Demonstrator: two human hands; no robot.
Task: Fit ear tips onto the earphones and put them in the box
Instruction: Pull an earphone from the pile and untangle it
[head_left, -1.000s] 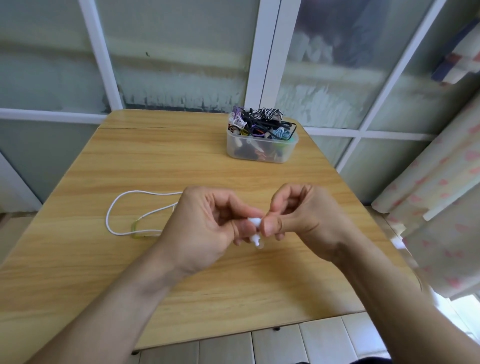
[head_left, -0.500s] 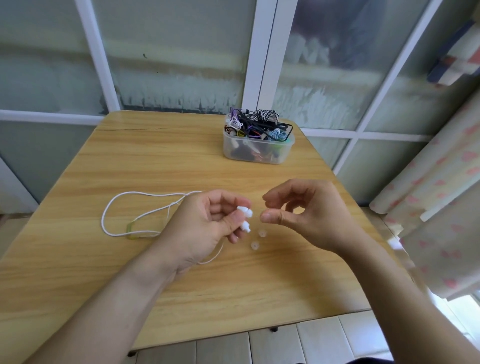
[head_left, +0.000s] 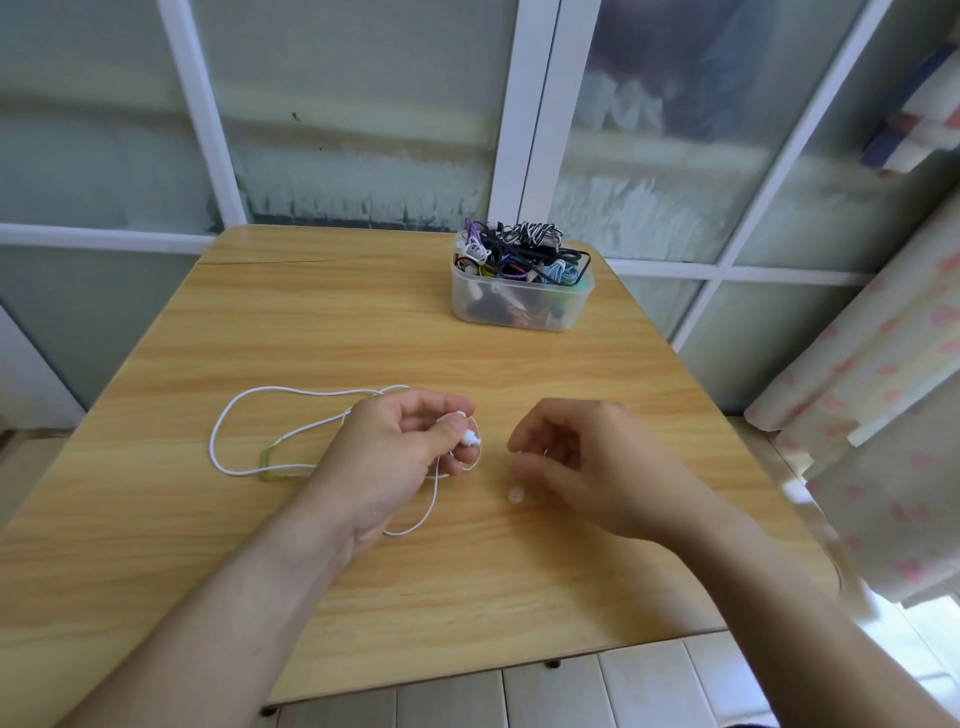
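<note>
White wired earphones: buds pinched in left hand fingers, thin round cord looping left over the wood-grain surface past a translucent yellow-green piece. Right hand just above surface, fingers curled; whether they pinch anything, cannot tell. One small round translucent ear tip lies beside it. Clear plastic box, rounded corners, heaped with tangled cables, at far edge.

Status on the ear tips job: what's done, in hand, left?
Done: can't tell if any tip is fitted. In hand: left hand pinches the white earbuds; right hand reaches for a loose ear tip on the table. Left: fitting tips, then moving the earphones into the box.
</note>
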